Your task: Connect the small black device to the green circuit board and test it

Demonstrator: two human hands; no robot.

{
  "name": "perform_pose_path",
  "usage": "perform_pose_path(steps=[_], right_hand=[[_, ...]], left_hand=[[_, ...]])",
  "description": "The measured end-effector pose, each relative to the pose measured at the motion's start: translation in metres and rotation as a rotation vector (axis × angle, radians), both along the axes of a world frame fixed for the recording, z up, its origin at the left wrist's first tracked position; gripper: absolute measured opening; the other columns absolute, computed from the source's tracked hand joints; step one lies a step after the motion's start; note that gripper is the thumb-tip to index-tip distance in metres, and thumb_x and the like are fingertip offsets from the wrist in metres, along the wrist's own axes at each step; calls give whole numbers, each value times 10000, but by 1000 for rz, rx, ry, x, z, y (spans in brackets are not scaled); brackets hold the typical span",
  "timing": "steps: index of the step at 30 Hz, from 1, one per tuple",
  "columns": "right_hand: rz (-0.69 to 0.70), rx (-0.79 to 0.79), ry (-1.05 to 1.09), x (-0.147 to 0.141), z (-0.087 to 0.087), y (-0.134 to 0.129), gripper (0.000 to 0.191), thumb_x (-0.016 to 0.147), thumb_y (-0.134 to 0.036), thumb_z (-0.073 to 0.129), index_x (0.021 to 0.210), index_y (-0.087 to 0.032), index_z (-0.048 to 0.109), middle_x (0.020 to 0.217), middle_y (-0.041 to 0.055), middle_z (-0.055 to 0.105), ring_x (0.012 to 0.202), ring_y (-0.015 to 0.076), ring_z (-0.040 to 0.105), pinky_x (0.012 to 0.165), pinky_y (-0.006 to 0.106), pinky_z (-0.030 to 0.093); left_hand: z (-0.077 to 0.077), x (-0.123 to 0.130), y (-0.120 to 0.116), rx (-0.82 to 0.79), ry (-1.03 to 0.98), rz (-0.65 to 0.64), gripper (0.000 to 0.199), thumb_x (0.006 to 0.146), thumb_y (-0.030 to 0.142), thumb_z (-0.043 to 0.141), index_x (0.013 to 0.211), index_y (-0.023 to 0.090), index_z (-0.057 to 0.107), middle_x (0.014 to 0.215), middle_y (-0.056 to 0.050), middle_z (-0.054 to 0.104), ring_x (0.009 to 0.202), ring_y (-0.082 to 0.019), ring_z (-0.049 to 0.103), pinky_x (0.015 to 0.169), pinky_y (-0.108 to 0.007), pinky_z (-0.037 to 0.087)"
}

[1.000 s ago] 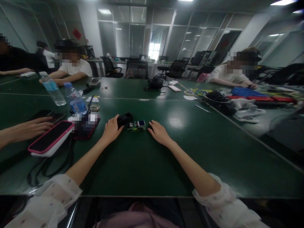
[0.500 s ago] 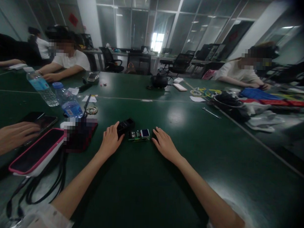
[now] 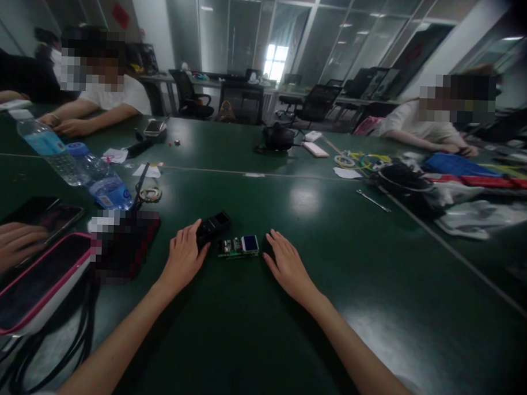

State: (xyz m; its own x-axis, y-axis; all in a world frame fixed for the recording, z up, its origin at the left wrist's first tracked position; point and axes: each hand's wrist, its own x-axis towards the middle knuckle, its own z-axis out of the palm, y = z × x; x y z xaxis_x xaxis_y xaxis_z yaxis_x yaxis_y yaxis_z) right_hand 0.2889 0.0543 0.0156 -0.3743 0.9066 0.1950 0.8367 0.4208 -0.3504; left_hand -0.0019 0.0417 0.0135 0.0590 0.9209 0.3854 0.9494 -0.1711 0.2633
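Observation:
On the green table, my left hand [image 3: 184,253] rests with thumb and fingers apart at the near left end of a black handheld device with a small screen [image 3: 213,226]. It touches the casing without visibly gripping it. Just right of the device lies a green circuit board [image 3: 233,246] with a small dark display [image 3: 250,243] at its right end. My right hand [image 3: 286,264] lies on the table beyond the board's right end, its fingers loosely spread and nothing in them. A narrow gap separates it from the board.
At left are a pink-edged phone [image 3: 40,276], dark cables [image 3: 75,335], two bottles [image 3: 104,183] and another person's hand [image 3: 15,243]. A wrench [image 3: 373,200] lies at right, near plastic bags [image 3: 470,213]. Two people sit across the table.
The view has tilted slightly, so the near things sit a little lower in it. Both hands, the black device and the circuit board keep about the same places relative to each other.

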Motion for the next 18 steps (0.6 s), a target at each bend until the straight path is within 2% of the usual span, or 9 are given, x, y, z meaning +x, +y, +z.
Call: perform_pose_path(steps=[3, 5, 8, 10, 14, 18], right_hand=[[9, 20, 96, -2, 4, -5, 560, 931, -382, 426, 1431, -166, 294, 1446, 140, 391, 1354, 278, 347, 1085, 523, 348], [32, 57, 172, -7, 11, -10, 478, 920, -328, 458, 1366, -176, 376, 1374, 138, 456, 1296, 271, 409, 1049, 505, 394], [91, 128, 269, -15, 22, -18, 248, 918, -226, 439, 1145, -198, 534, 1160, 115, 566, 1126, 252, 521, 929, 465, 477], [162, 132, 301, -18, 26, -23, 215, 910, -173, 423, 1072, -210, 560, 1068, 100, 589, 1042, 239, 550, 857, 433, 502], [241, 98, 314, -21, 25, -25, 247, 902, -148, 426, 1093, -219, 564, 1015, 83, 606, 966, 220, 567, 801, 399, 508], [206, 129, 330, -18, 22, -22, 260, 905, -147, 427, 1117, -224, 556, 1039, 81, 586, 988, 223, 548, 814, 402, 501]], left_hand=[[1, 1, 1, -19, 8, 2, 590, 922, 377, 407, 1436, 167, 207, 1270, -161, 495, 1115, -291, 470, 879, -457, 414], [2, 1, 1, -30, 13, 2, 589, 925, 371, 401, 1438, 163, 201, 1272, -160, 495, 1121, -292, 464, 885, -461, 413], [4, 1, 1, -35, 13, 4, 589, 927, 370, 398, 1440, 160, 199, 1278, -159, 492, 1132, -291, 455, 899, -462, 407], [5, 1, 0, -32, 8, 2, 586, 927, 365, 400, 1439, 163, 201, 1282, -158, 490, 1139, -289, 452, 907, -461, 403], [5, 1, 0, -24, -8, -13, 576, 925, 351, 405, 1437, 178, 205, 1292, -159, 482, 1150, -288, 448, 910, -461, 401], [5, 1, 1, -41, -17, -4, 573, 926, 355, 400, 1436, 176, 209, 1295, -158, 476, 1157, -290, 443, 915, -462, 400]])
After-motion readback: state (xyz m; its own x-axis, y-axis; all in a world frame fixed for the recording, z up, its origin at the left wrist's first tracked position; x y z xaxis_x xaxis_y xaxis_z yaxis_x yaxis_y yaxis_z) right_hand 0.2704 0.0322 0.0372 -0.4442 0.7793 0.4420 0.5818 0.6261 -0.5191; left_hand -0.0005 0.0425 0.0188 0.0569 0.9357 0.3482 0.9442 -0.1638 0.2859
